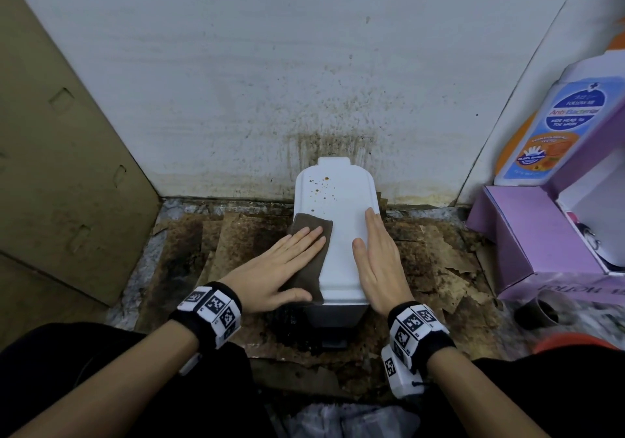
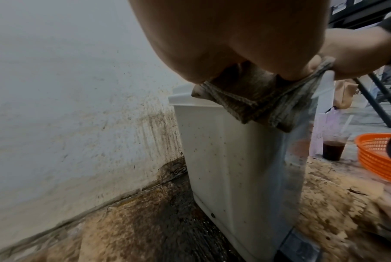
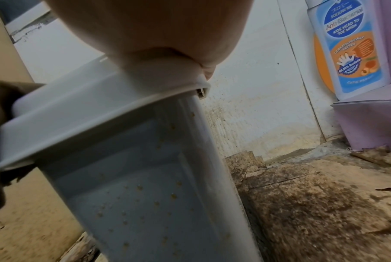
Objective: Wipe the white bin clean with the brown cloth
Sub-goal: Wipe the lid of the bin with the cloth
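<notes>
A tall white bin [image 1: 338,221] stands against the stained wall, its closed lid dotted with brown spots near the far end. The brown cloth [image 1: 313,231] lies over the lid's left near part and hangs down the side [image 2: 257,104]. My left hand [image 1: 287,261] presses flat on the cloth with straight fingers. My right hand [image 1: 378,255] lies flat along the lid's right edge, fingers straight. The bin's side [image 3: 145,195] shows small yellowish specks.
Stained, torn cardboard [image 1: 439,261] covers the floor around the bin. A large cardboard sheet [image 1: 61,167] leans at the left. A purple box [image 1: 541,245] with a wash bottle [image 1: 554,126] stands at the right. An orange basket [image 2: 378,159] and a dark drink cup [image 2: 333,148] sit behind.
</notes>
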